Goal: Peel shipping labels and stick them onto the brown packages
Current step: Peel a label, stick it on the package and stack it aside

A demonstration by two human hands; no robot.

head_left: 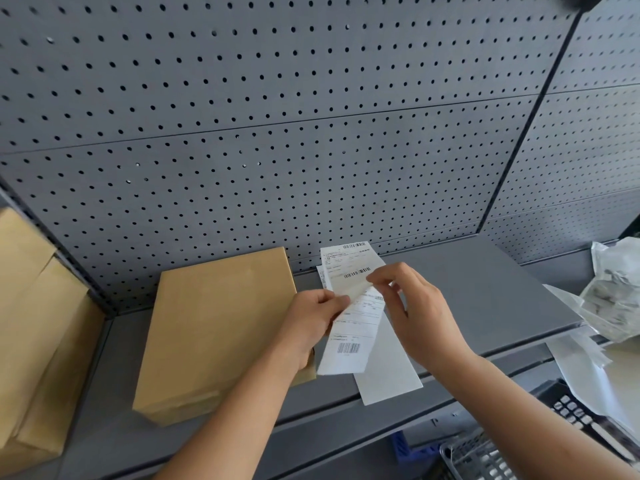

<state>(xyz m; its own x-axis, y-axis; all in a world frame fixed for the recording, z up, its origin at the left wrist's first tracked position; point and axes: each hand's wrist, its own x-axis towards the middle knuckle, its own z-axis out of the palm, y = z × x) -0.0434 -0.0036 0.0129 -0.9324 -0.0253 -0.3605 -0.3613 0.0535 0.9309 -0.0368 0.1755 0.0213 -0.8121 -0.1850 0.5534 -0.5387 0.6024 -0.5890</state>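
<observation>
Pinching the left edge of a white printed shipping label (349, 327), the left hand (313, 317) holds it above the shelf, while the right hand (412, 306) grips a peeled-up corner between thumb and fingertips near the middle barcode. A blank white backing strip (388, 372) lies beneath on the flat grey metal shelf (485, 289). Just left of the hands rests a flat brown paper-wrapped package (214, 327), with more brown packages (38, 323) stacked at the far left. A grey perforated pegboard wall (277, 116) rises behind. Crumpled white waste paper (613, 289) sits at right.
</observation>
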